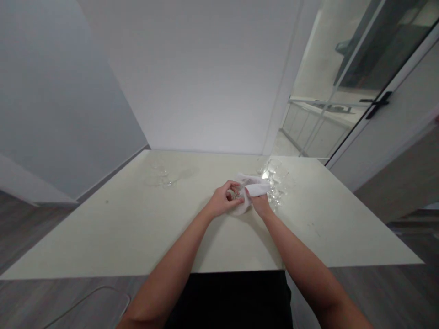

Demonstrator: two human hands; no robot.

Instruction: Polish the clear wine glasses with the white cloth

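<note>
Both my hands meet over the middle of a pale table (pixel 137 228). My left hand (pixel 222 201) has its fingers curled round a small clear glass (pixel 238 195). My right hand (pixel 260 203) is closed on a white cloth (pixel 254 186) that wraps against the glass. Much of the glass is hidden by the cloth and my fingers.
Several clear glasses (pixel 276 180) stand just right of my hands. Two more clear glasses (pixel 161 176) sit at the far left of the table. A white wall rises behind the table, and a glass door with a black handle (pixel 377 104) stands at the right.
</note>
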